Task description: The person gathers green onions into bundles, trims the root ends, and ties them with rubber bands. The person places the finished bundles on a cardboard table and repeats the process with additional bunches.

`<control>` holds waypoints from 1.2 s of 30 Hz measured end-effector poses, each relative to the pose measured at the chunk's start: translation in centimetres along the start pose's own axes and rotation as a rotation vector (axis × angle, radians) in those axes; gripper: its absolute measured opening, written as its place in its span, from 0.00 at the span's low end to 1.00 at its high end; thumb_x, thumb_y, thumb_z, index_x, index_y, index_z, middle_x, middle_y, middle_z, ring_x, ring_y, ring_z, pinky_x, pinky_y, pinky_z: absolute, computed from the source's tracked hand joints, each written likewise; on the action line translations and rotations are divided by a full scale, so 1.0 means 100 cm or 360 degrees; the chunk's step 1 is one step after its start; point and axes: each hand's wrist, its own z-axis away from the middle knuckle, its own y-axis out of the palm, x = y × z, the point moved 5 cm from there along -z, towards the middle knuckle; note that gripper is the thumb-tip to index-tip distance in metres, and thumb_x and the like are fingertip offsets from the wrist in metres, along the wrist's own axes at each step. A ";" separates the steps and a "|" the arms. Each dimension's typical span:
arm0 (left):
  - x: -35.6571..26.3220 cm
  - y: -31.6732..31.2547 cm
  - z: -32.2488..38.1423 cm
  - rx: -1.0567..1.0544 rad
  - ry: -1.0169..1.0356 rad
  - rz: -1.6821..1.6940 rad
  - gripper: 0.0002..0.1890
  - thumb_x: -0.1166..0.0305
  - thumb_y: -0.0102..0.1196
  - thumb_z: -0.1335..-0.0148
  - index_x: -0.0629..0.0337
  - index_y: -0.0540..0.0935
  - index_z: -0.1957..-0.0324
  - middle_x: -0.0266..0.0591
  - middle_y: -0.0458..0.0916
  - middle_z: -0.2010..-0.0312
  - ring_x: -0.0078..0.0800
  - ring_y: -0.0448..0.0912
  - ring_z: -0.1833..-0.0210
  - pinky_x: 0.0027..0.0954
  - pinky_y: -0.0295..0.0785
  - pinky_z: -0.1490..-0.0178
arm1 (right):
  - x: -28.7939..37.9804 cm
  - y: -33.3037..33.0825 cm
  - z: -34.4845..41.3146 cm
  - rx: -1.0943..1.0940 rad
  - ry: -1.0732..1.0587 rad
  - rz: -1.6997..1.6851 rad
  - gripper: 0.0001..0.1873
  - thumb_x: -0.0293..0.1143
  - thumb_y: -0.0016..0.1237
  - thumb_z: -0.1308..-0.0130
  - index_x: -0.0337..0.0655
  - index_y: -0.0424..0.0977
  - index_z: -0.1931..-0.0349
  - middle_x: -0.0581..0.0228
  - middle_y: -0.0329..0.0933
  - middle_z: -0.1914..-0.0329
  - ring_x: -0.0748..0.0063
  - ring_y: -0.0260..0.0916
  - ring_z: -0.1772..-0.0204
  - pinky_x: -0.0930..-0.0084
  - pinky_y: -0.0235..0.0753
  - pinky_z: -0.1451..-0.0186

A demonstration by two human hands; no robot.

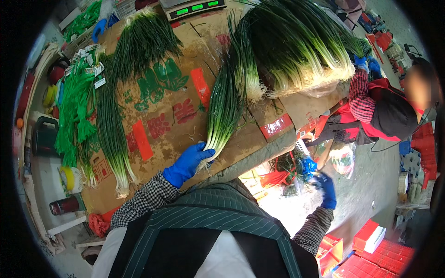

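Observation:
My left hand [186,165], in a blue rubber glove, grips a bunch of green onions [222,118] near its white root ends. The bunch lies over the cardboard-covered table [167,135], its dark green leaves pointing away from me. My right hand [325,190], gloved the same way, is off the table's edge at the right and blurred by motion. Near its fingers are some green leaf scraps [313,179]; whether it holds any, I cannot tell. A big pile of green onions [302,52] stands at the far right, with a smaller bunch [247,69] beside it.
More green onions [111,114] lie at the left, beside green mesh bags [71,111] with tags. A digital scale [194,8] stands at the back. At the right, a co-worker [386,107] handles green onions. Red crates [379,259] sit on the floor at lower right.

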 end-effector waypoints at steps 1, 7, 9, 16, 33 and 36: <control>-0.005 0.006 0.002 0.0004 0.0052 0.0034 0.22 0.65 0.56 0.40 0.67 0.70 0.47 0.42 0.75 0.56 0.28 0.75 0.57 0.26 0.73 0.58 | -0.039 0.006 -0.003 -0.0042 -0.0108 0.0785 0.26 0.39 0.55 0.47 0.32 0.69 0.51 0.55 0.79 0.69 0.60 0.77 0.66 0.68 0.72 0.57; -0.018 0.020 0.025 -0.0040 0.0172 0.0181 0.21 0.69 0.53 0.40 0.67 0.69 0.45 0.45 0.75 0.53 0.33 0.77 0.55 0.30 0.74 0.55 | 0.125 0.091 -0.023 -0.0321 -0.0238 -0.0901 0.08 0.26 0.53 0.43 0.35 0.76 0.63 0.61 0.78 0.66 0.74 0.74 0.63 0.77 0.72 0.60; -0.019 0.017 0.028 -0.0046 0.0102 0.0211 0.22 0.68 0.54 0.40 0.66 0.69 0.45 0.46 0.75 0.53 0.34 0.77 0.56 0.30 0.75 0.57 | 0.203 0.151 -0.020 0.0142 -0.0385 -0.0989 0.08 0.30 0.51 0.40 0.35 0.77 0.64 0.64 0.78 0.66 0.76 0.73 0.66 0.80 0.72 0.61; -0.005 0.004 0.032 -0.0177 0.0126 0.0249 0.21 0.67 0.53 0.39 0.65 0.69 0.45 0.45 0.76 0.55 0.33 0.77 0.55 0.31 0.77 0.57 | 0.307 0.279 0.022 0.1138 0.0003 -0.1505 0.16 0.34 0.52 0.39 0.35 0.72 0.54 0.65 0.76 0.65 0.76 0.71 0.65 0.78 0.72 0.62; -0.011 0.016 0.034 -0.0222 0.0146 0.0306 0.21 0.63 0.55 0.39 0.62 0.71 0.47 0.40 0.76 0.59 0.26 0.76 0.61 0.25 0.75 0.64 | 0.281 0.299 0.027 0.1626 0.0246 -0.2182 0.17 0.33 0.46 0.36 0.37 0.69 0.49 0.69 0.73 0.66 0.79 0.65 0.69 0.83 0.66 0.66; -0.005 0.013 0.032 -0.0182 0.0118 0.0325 0.22 0.61 0.55 0.40 0.60 0.71 0.47 0.39 0.76 0.60 0.26 0.76 0.61 0.25 0.75 0.64 | 0.290 0.294 0.027 0.1670 0.0117 -0.2124 0.16 0.33 0.47 0.36 0.36 0.70 0.51 0.68 0.72 0.68 0.79 0.65 0.69 0.82 0.66 0.66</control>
